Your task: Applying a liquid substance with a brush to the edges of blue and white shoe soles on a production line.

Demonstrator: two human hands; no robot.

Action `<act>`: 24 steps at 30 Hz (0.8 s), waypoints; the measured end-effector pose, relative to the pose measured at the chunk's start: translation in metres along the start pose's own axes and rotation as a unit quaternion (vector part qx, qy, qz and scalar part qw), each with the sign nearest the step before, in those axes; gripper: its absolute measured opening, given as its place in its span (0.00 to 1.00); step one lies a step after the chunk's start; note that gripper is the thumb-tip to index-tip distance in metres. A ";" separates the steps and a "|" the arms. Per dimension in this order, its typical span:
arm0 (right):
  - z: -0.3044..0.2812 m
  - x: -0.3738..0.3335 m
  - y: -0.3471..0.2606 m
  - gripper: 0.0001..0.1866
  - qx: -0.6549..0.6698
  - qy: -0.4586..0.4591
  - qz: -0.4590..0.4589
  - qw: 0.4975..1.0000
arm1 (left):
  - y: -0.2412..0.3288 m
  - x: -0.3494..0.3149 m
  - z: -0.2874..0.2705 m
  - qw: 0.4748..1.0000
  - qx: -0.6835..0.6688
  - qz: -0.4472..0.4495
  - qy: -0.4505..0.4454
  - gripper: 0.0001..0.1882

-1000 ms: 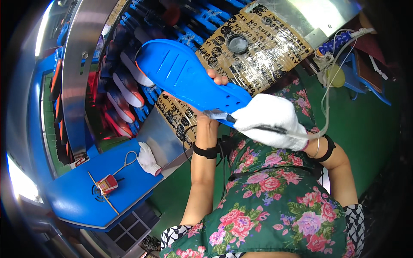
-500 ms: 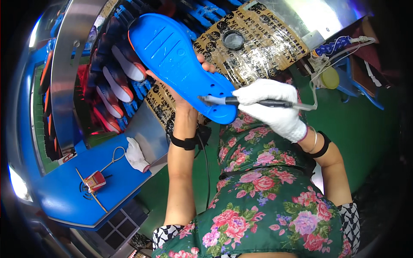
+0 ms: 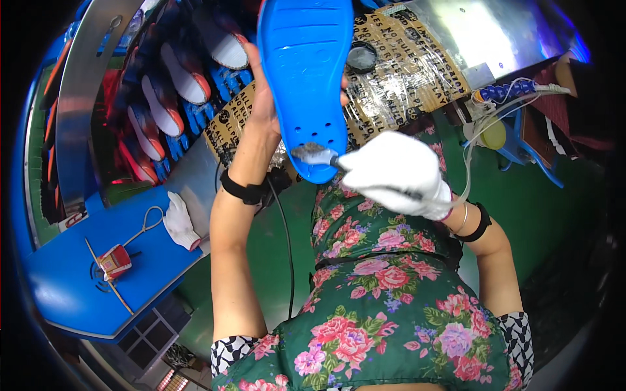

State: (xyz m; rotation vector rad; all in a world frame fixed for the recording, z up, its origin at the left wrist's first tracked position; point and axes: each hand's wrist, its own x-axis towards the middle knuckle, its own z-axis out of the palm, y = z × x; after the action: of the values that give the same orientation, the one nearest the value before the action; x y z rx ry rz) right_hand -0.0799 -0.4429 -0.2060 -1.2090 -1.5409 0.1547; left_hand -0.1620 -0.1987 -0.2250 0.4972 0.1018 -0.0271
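Note:
My bare left hand [image 3: 263, 98] grips a blue shoe sole [image 3: 308, 78] by its sides, fingers behind and thumb at the left edge. The sole has shallow grooves in its upper half and several small holes toward its lower end. In a white knit glove, my right hand [image 3: 399, 174] is closed around the handle of a brush [image 3: 314, 155]. Its dark bristles rest on the sole's lower end, just below the holes. A wet-looking sheen shows there. From the brush handle runs a clear tube [image 3: 467, 153], curving up to the right.
Shoe uppers [image 3: 184, 81] with white bottoms hang at the left. Behind the sole lies a tape-covered board [image 3: 404, 85] bearing a dark round cap [image 3: 361, 57]. A white glove [image 3: 179, 223] and a small red box [image 3: 115, 262] sit on a blue surface [image 3: 62, 277].
The sole has turned more upright and shifted right and up. The brush has moved from beside the holes to the sole's lower end. The whole view has shifted slightly.

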 end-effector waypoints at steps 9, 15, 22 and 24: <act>-0.006 0.009 0.011 0.16 0.080 -0.048 0.001 0.996 | 0.008 0.013 0.005 0.992 0.089 -0.087 0.010 0.58; -0.010 0.021 0.010 0.08 0.163 -0.093 0.051 0.981 | 0.005 0.012 0.012 0.976 0.180 -0.109 0.051 0.57; 0.006 0.000 0.013 0.10 0.395 0.085 0.297 0.865 | 0.005 -0.001 -0.008 0.972 0.198 -0.048 0.118 0.54; 0.002 0.002 0.015 0.12 0.493 0.185 0.390 0.755 | 0.006 -0.016 -0.015 0.996 -0.011 -0.026 0.090 0.53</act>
State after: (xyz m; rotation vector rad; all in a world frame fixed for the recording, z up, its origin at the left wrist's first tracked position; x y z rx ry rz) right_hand -0.0723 -0.4332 -0.2158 -0.8246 -0.3438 1.0712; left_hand -0.1790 -0.1864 -0.2342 0.4736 0.2907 -0.0325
